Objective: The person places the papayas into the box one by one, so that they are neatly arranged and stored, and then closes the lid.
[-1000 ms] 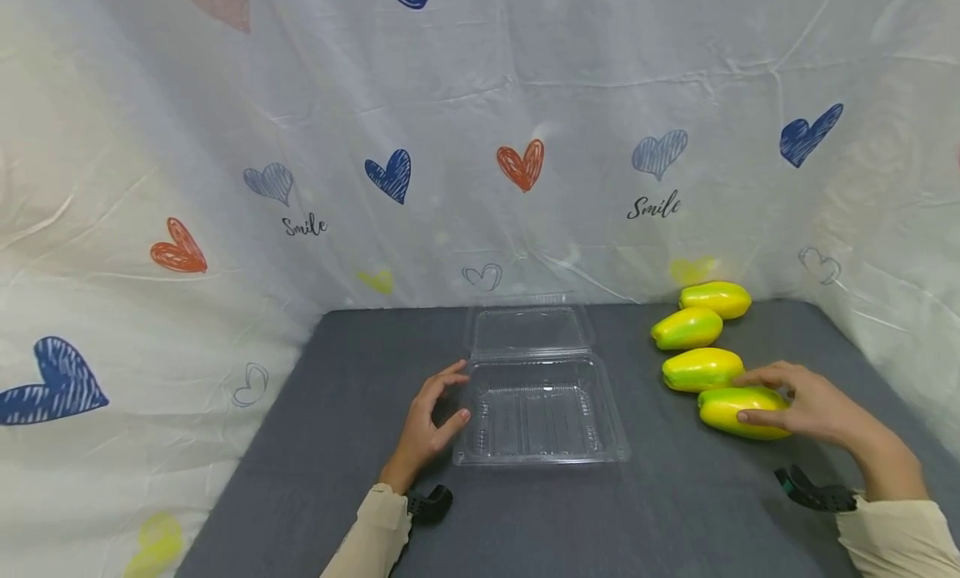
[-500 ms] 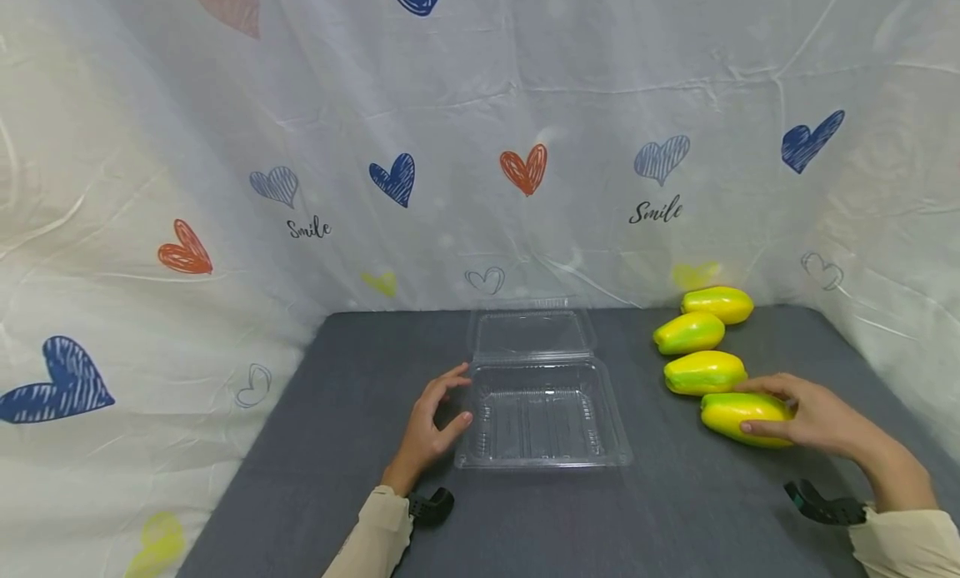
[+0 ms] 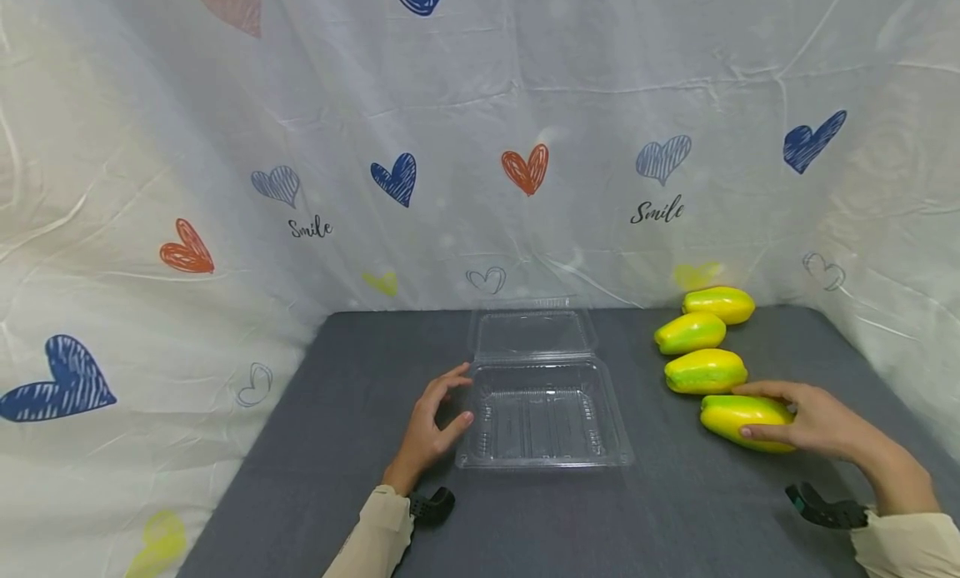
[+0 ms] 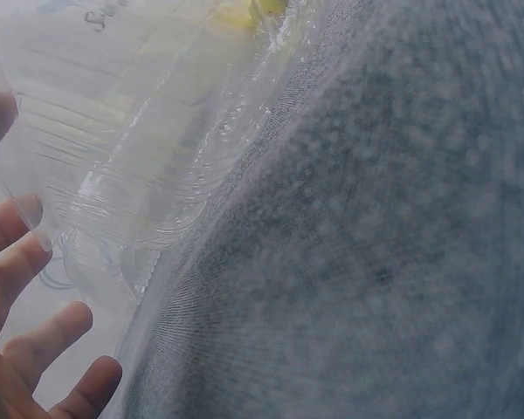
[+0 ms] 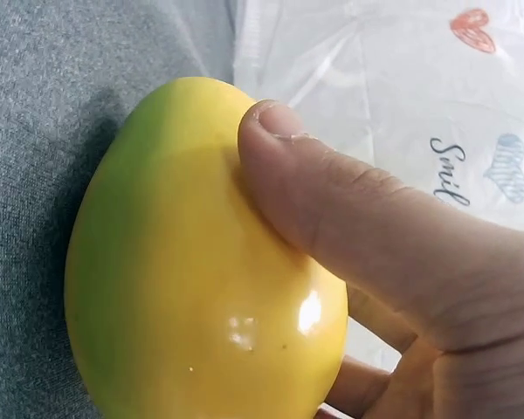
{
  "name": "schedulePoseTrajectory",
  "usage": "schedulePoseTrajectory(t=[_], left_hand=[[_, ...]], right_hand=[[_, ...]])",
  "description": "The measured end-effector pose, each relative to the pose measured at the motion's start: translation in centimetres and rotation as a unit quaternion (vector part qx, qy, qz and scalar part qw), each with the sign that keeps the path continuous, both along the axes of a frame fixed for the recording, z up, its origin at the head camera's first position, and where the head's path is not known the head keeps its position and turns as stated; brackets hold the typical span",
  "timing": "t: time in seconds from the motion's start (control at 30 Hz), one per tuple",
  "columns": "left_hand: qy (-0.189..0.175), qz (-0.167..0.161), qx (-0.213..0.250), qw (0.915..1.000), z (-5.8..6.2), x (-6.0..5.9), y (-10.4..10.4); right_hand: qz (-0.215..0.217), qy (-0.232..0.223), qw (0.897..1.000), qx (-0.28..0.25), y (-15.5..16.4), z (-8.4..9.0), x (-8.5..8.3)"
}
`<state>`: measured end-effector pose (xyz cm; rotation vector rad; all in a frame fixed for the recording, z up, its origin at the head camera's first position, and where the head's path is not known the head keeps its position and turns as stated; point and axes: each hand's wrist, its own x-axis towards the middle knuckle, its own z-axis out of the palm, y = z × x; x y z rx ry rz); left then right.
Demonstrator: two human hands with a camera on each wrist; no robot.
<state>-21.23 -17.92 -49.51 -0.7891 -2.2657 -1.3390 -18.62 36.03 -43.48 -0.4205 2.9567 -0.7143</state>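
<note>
- The right hand [image 3: 813, 420] grasps the nearest mango [image 3: 738, 420], thumb and fingers curled round it, on the grey table [image 3: 675, 511].
- The left hand [image 3: 431, 424] rests relaxed, its fingers touching the left edge of the open clear box [image 3: 542, 416].
- Three more mangoes [image 3: 705, 371] lie in a row behind.

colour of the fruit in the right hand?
Yellow shading to green, glossy: the fruit in the right hand; right wrist view shows it best.

Glossy yellow-green mango [image 3: 738, 421] lying lengthwise on grey cloth, nearest of a row of four, clear hinged container [image 3: 542, 411] opened flat at centre.
</note>
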Motion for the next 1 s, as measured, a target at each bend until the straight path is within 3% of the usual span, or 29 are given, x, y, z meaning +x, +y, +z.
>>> schedulePoseTrajectory(t=[0.1,0.17,0.47,1.0], left_hand=[[-0.006,-0.003,0.002,1.0000,1.2,0.6,0.3],[-0.006,-0.002,0.001,1.0000,1.3,0.7,0.3],[0.013,0.009,-0.007,0.9999,-1.6,-0.9,-0.6],[0.006,0.005,-0.013,0.9999,-1.8,-1.2,-0.7]], right_hand=[[0.001,0.004,1.000,-0.002,-0.3,0.1,0.1],[-0.001,0.010,1.000,-0.001,-0.5,0.2,0.1],[0.004,0.037,0.999,-0.016,-1.9,1.2,0.0],[0.016,0.069,0.996,-0.051,-4.3,1.7,-0.3]])
